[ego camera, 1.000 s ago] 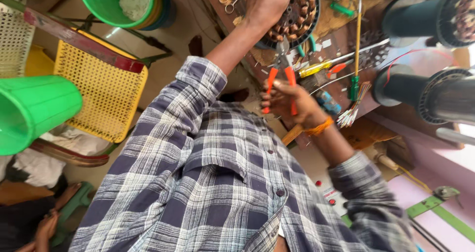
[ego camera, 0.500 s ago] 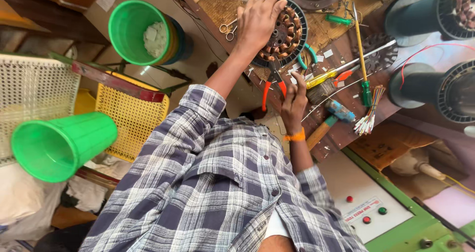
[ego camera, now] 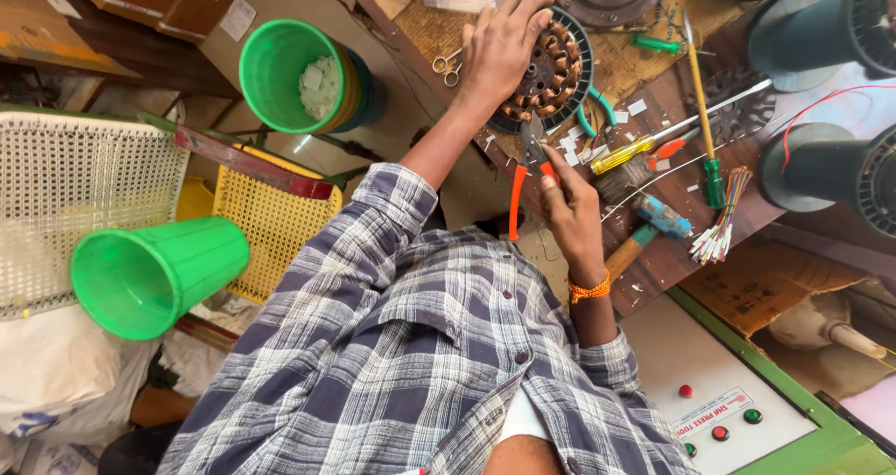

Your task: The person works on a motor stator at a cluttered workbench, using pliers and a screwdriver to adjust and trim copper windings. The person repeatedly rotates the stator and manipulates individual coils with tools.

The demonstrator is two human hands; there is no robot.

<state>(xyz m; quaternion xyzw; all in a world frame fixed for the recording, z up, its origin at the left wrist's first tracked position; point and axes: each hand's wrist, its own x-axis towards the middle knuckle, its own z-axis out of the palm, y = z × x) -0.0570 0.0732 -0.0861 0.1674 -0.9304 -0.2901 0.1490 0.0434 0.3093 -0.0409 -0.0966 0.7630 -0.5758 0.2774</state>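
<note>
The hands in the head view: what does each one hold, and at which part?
The right hand holds the orange-handled pliers by the handles. The left hand rests on the rim of the round copper-wound stator, steadying it.

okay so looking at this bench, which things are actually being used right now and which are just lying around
In use:
left hand pressing on the round copper-wound stator
right hand gripping the orange-handled pliers, tips at the stator's rim

Lying about:
small scissors
yellow-handled screwdriver
green-handled screwdriver
hammer
bundle of coloured wires
green buckets
</note>
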